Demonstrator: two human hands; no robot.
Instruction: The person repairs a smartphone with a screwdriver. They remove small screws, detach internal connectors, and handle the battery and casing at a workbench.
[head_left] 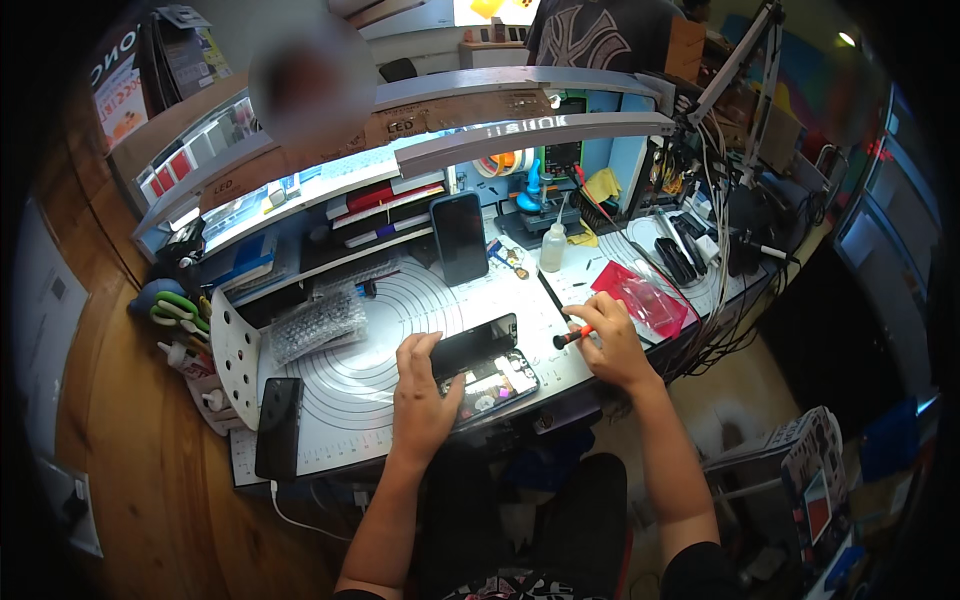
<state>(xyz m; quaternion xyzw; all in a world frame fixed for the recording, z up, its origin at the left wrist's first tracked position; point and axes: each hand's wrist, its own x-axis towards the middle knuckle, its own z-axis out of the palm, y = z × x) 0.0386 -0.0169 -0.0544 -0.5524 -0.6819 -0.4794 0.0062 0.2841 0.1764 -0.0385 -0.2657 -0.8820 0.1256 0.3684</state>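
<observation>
An opened phone [503, 383] lies on the white work mat, its inner parts bare and its dark screen panel [478, 340] tilted up along the far side. My left hand [425, 395] grips the phone at its left end, the thumb over the lower half and the fingers by the screen panel. To the right, my right hand [612, 345] is closed round a small screwdriver [574, 338] with an orange and black handle, held apart from the phone. Its tip cannot be made out. A thin black tool [552, 296] lies on the mat just beyond that hand.
Another phone [460, 240] leans upright behind; a dark phone [279, 428] lies at the left front with a white cable [300, 520]. Bubble wrap [320, 325], a clear bottle [552, 248] and a red packet [640, 300] lie around. A lamp bar [535, 142] spans above.
</observation>
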